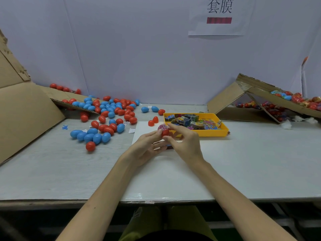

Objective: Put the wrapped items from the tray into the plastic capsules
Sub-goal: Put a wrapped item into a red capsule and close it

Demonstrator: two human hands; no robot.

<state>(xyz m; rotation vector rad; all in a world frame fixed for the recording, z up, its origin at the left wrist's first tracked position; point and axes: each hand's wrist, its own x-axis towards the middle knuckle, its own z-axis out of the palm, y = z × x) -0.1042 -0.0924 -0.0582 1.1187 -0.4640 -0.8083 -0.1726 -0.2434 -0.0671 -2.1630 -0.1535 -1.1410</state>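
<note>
Both hands meeting over the tabletop's middle, left hand gripping a red capsule half, right hand pinching a pink wrapped item - seemingly part-way inside it - yellow tray sitting just beyond, loose capsules crowding the far-left corner.

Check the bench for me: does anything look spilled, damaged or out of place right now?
Red and blue capsules lie scattered loose on the left of the table, spilling off a cardboard flap. A small blue scrap sits alone beside them, possibly a broken piece. White fluff lies by the torn cardboard box on the right.
</note>
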